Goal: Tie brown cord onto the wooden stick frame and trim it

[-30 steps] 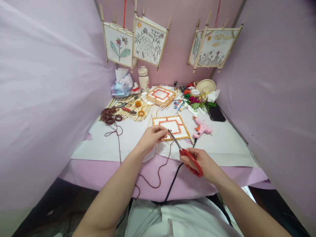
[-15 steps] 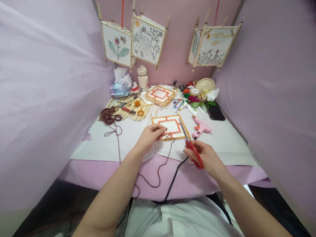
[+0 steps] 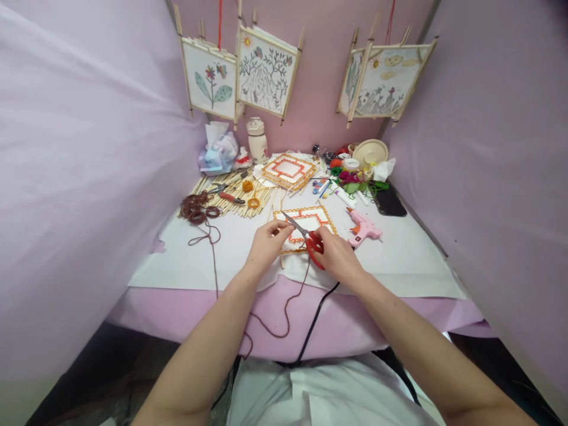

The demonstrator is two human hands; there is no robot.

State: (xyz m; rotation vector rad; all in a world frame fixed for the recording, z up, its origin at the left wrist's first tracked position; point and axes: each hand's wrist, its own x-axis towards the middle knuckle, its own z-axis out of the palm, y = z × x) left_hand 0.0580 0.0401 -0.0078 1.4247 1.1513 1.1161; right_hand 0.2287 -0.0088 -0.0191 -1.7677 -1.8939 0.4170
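My left hand (image 3: 270, 239) pinches the end of a brown yarn (image 3: 287, 307) over the left part of a square panel (image 3: 329, 220) edged with wavy orange and red trim. The yarn droops over the table's front edge. In my right hand (image 3: 335, 251) are red-handled scissors (image 3: 296, 223), held by the handles above the panel. Their blades point up and left, beside my left fingertips. Whether the blades touch the yarn is too small to tell. A brown yarn bundle (image 3: 195, 207) lies at the table's left.
A pink glue gun (image 3: 364, 228) lies right of the panel, near a black phone (image 3: 390, 201). Behind are bamboo sticks (image 3: 261, 204), pliers (image 3: 231, 197), a second trimmed panel (image 3: 289, 170) and a bottle (image 3: 257, 142). Picture lanterns (image 3: 266, 71) hang above. A black cable (image 3: 316, 322) crosses the front edge.
My right hand has moved left with the scissors, from beside the panel to over it. The blades now point left, close to my left hand, which has hardly moved.
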